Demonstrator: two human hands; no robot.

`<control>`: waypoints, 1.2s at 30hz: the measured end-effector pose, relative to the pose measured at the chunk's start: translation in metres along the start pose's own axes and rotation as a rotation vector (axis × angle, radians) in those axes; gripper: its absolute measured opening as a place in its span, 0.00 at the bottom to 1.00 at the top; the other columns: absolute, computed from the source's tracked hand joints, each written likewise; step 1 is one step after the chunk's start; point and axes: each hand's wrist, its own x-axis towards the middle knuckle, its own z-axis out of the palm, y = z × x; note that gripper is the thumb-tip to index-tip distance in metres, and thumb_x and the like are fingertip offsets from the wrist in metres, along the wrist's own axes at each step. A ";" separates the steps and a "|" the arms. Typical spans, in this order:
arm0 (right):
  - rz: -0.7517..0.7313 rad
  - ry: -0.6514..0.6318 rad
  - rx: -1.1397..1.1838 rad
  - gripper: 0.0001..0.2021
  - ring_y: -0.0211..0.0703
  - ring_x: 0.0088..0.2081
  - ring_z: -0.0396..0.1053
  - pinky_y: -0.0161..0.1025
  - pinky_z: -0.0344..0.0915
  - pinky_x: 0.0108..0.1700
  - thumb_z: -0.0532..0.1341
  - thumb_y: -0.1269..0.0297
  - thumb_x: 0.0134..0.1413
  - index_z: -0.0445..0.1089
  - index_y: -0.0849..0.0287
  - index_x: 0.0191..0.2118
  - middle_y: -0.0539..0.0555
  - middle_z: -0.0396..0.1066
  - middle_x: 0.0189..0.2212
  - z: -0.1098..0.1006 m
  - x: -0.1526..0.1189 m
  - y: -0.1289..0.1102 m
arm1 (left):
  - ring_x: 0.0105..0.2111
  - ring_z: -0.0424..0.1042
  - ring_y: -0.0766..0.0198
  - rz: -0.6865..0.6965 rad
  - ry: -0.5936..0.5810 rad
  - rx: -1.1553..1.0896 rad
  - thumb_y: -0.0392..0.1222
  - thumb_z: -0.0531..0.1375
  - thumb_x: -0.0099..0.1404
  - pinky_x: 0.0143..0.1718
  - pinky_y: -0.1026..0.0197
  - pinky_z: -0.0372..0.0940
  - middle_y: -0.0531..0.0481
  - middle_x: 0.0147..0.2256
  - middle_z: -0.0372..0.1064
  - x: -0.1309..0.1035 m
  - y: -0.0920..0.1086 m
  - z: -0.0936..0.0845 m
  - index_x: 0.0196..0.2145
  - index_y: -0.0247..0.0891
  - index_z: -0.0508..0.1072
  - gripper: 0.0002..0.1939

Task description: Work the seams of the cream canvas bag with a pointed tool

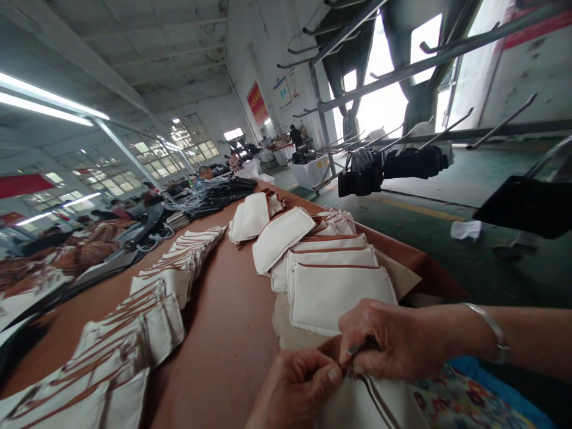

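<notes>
At the bottom middle of the frame, the left hand (297,387) pinches the soft, light white cloth pouch with brown trim (370,405) by its edge, while the right hand (393,345) is clenched on a thin dark tool (361,345).

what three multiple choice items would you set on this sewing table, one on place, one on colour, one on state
1. Where does the row of overlapping cream pouches lie?
A. left of the hands
B. on the floor
C. on the rack

2. What colour is the trim on the cream pouch beyond the hands?
A. green
B. brown
C. yellow

3. What is the right hand doing?
A. resting flat and open
B. hanging off the table
C. pinching a small dark tool

Answers: 1 A, the row runs along the table's left side; 2 B, a brown line edges its top; 3 C, its fingers close on the tool beside the left hand.
</notes>
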 end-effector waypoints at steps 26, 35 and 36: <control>0.011 0.188 -0.048 0.09 0.38 0.29 0.67 0.34 0.61 0.33 0.60 0.67 0.54 0.76 0.66 0.34 0.56 0.71 0.28 0.012 -0.008 -0.004 | 0.27 0.60 0.67 0.260 0.116 0.289 0.59 0.61 0.63 0.28 0.65 0.52 0.52 0.27 0.63 -0.009 0.021 0.009 0.32 0.34 0.81 0.22; 0.250 0.016 0.400 0.25 0.40 0.37 0.69 0.33 0.65 0.38 0.72 0.55 0.45 0.72 0.64 0.47 0.53 0.74 0.38 -0.007 -0.014 0.019 | 0.24 0.60 0.68 0.482 0.258 0.477 0.49 0.60 0.65 0.26 0.66 0.53 0.54 0.24 0.60 -0.007 0.009 0.008 0.25 0.35 0.75 0.16; 0.242 0.009 0.361 0.22 0.39 0.35 0.68 0.32 0.64 0.37 0.69 0.53 0.50 0.73 0.65 0.46 0.53 0.73 0.36 -0.010 -0.013 0.017 | 0.24 0.60 0.68 0.512 0.260 0.500 0.48 0.60 0.65 0.26 0.66 0.53 0.54 0.23 0.60 -0.006 0.008 0.008 0.25 0.36 0.75 0.15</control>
